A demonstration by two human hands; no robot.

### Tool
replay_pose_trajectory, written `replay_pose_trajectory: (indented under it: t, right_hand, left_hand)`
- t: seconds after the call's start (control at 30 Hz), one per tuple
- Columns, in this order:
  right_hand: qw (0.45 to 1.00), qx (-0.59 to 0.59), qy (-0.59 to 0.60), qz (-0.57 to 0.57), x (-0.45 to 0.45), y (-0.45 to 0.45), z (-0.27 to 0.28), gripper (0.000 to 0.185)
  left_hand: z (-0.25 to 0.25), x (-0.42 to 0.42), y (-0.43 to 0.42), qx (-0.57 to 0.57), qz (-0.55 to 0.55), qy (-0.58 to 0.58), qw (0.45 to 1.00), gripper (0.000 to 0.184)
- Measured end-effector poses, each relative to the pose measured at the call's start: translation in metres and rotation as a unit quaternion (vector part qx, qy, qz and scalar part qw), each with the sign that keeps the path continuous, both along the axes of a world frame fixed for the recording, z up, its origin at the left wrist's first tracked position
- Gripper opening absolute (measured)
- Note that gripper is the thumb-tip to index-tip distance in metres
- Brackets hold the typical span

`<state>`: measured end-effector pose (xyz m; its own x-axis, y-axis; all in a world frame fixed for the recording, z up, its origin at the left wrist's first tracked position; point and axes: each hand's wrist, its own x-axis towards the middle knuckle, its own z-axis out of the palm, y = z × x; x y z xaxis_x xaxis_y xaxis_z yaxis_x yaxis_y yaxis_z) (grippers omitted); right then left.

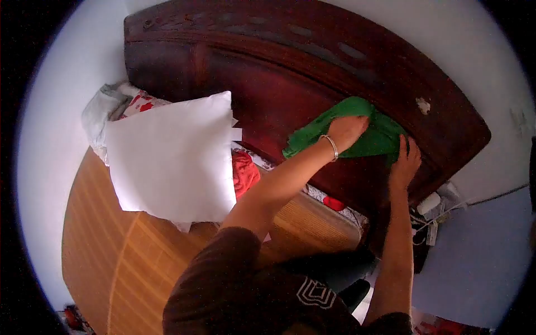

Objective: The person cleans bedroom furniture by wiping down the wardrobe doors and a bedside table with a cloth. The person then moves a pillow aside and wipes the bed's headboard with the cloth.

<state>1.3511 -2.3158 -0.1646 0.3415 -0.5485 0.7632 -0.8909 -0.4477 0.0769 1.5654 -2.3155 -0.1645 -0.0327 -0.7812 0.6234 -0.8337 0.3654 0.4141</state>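
Note:
A crumpled green cloth [379,142] lies against the dark reddish wooden headboard [268,92]. My left hand [349,131], with a pale bangle at the wrist, is closed on the middle of the cloth and presses it to the wood; its fingertips are partly hidden in the folds. At the cloth's right end, my right hand [406,162] rests with fingers stretched out and apart, touching the cloth's edge and the headboard.
A white pillow [170,159] stands on the bed's left, with a red cloth [244,173] beside it and a grey cloth [100,120] behind. A woven mat [156,245] covers the bed. Cables and a white item [429,204] sit at the right.

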Motion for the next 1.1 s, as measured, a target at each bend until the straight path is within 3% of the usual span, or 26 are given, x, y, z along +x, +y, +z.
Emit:
replay_pose_trajectory:
  t: [0.07,0.13,0.2,0.23,0.27,0.3,0.33,0.37,0.47,0.5,0.57,0.63,0.7,0.77,0.8,0.83,0.9,0.93,1.0,1.03,1.1]
  right_hand:
    - [0.996,0.035,0.024,-0.083,-0.025,0.017,0.0,0.061]
    - [0.996,0.052,-0.012,-0.076,-0.045,0.033,-0.001,0.057]
    - [0.994,0.082,-0.078,-0.002,-0.055,0.061,-0.001,0.048]
    - [0.988,0.094,-0.113,0.056,-0.048,0.078,0.002,0.044]
    - [0.984,0.089,-0.116,0.102,-0.039,0.099,0.005,0.041]
    - [0.978,0.088,-0.117,0.15,-0.03,0.123,0.009,0.039]
    - [0.969,0.098,-0.104,0.203,-0.024,0.141,0.011,0.04]
    - [0.956,0.107,-0.093,0.259,-0.019,0.156,0.014,0.04]
    - [0.924,0.175,-0.125,0.317,-0.009,0.181,0.028,0.034]
    - [0.923,0.175,-0.134,0.316,-0.013,0.186,0.022,0.034]
    - [0.873,0.223,-0.291,0.321,-0.025,0.198,0.01,0.034]
    - [0.873,0.21,-0.351,0.265,-0.036,0.204,0.012,0.028]
    - [0.837,0.207,-0.453,0.226,-0.045,0.202,0.007,0.021]
    - [0.8,0.208,-0.53,0.189,-0.052,0.19,-0.001,0.02]
    - [0.747,0.249,-0.59,0.179,-0.052,0.184,0.006,0.021]
    - [0.726,0.272,-0.603,0.188,-0.053,0.173,0.01,0.025]
    - [0.702,0.328,-0.583,0.242,-0.051,0.149,0.013,0.033]
    - [0.7,0.329,-0.587,0.238,-0.049,0.149,0.018,0.033]
    - [0.378,0.556,-0.662,0.331,-0.048,0.15,0.03,0.044]
    - [0.378,0.554,-0.664,0.332,-0.05,0.148,0.027,0.044]
    - [0.462,0.635,-0.557,0.268,-0.056,0.143,0.011,0.053]
  left_hand:
    - [-0.005,-0.028,-0.004,0.012,-0.041,0.007,0.999,0.025]
    - [-0.001,-0.057,-0.002,0.022,-0.098,0.015,0.995,0.024]
    - [0.007,-0.072,0.004,-0.068,-0.041,0.187,0.979,0.02]
    - [0.004,-0.074,0.005,-0.072,-0.078,0.278,0.955,0.025]
    - [0.017,-0.079,0.02,-0.077,-0.132,0.406,0.901,0.027]
    - [0.032,-0.084,0.036,0.085,-0.221,0.62,0.748,0.028]
    - [0.038,-0.09,0.053,0.131,-0.247,0.728,0.626,0.025]
    - [0.034,-0.091,0.06,0.14,-0.248,0.724,0.628,0.025]
    - [0.042,-0.083,0.087,0.297,-0.392,0.733,0.47,0.037]
    - [0.045,-0.083,0.099,0.303,-0.388,0.73,0.475,0.037]
    - [0.049,-0.082,0.118,0.333,-0.402,0.71,0.473,0.043]
    - [0.024,-0.071,0.122,0.33,-0.43,0.683,0.491,0.045]
    - [0.005,-0.064,0.125,0.326,-0.461,0.652,0.507,0.048]
    - [0.002,-0.065,0.13,0.361,-0.533,0.691,0.329,0.047]
    - [0.005,-0.066,0.139,0.352,-0.529,0.676,0.373,0.047]
    - [0.003,-0.065,0.14,0.356,-0.528,0.675,0.373,0.047]
    - [0.003,-0.065,0.14,0.392,-0.42,0.516,0.636,0.046]
    - [0.007,-0.068,0.139,0.397,-0.419,0.515,0.634,0.046]
    - [0.016,-0.078,0.136,0.397,-0.504,0.582,0.5,0.049]
    - [0.01,-0.076,0.134,0.398,-0.506,0.579,0.5,0.049]
    - [0.003,-0.071,0.133,0.335,-0.557,0.604,0.461,0.058]
